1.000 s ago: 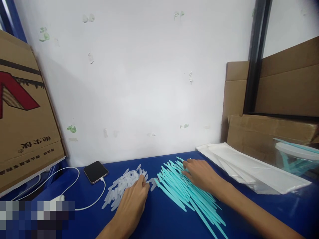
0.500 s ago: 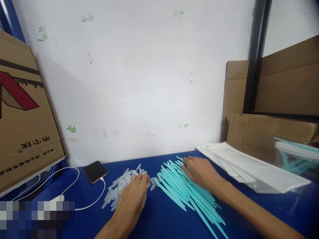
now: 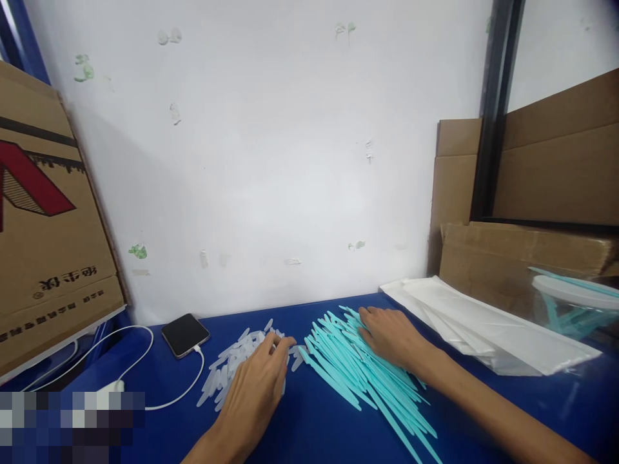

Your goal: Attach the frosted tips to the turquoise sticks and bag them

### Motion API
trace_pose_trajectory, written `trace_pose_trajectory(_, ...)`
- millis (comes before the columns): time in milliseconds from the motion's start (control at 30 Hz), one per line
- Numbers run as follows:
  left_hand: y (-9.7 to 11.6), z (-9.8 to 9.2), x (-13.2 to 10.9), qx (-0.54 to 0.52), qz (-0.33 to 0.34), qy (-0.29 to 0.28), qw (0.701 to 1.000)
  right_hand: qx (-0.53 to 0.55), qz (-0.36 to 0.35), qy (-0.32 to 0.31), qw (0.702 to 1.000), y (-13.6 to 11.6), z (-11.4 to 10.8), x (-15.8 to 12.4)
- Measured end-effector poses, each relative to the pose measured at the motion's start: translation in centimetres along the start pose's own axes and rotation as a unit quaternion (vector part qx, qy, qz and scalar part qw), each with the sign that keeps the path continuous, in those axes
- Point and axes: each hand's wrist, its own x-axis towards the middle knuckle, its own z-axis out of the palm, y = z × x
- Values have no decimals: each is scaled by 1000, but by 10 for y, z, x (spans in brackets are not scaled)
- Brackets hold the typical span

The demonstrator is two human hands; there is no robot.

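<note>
My left hand point(image 3: 258, 374) rests over a pile of small translucent, pointed plastic pieces point(image 3: 227, 367) on the blue table. Its fingers are bent and closed at the right side of this pile; what lies between the fingertips is hidden. A few more translucent pieces point(image 3: 296, 357) lie just right of those fingers. To the right spreads a heap of long turquoise plastic sticks point(image 3: 343, 361), thin with tapered ends. My right hand point(image 3: 389, 332) lies over the far right part of the heap, thumb and fingers apart, touching the sticks, none plainly held.
A phone point(image 3: 186, 335) with a white charging cable point(image 3: 200, 380) lies at left, by a cardboard box point(image 3: 53, 258). White plastic bags point(image 3: 474, 322) lie at right, before another cardboard box point(image 3: 498, 258). A clear tub point(image 3: 575, 303) holds turquoise sticks. A white wall point(image 3: 290, 161) stands behind.
My right hand has shifted slightly to the right over the turquoise sticks. The fingers of my left hand have changed pose a little, one now reaching further right. The piles look much the same.
</note>
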Motion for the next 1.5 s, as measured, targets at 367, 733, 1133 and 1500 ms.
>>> trace_pose_trajectory(367,-7,6,0,-36,33,81,996,69,-64,89,992,-13,-25,-3)
trace_pose_trajectory(733,-1,3,-2,-78,49,78,993,117,-236,153,952,-31,-23,-14)
trace_pose_trajectory(1133,7,3,-5,-184,117,87,972,148,-265,181,935,-48,-19,-24)
trace_pose_trajectory(1500,4,0,0,-109,39,47,992,140,-245,158,946,-40,-28,-20)
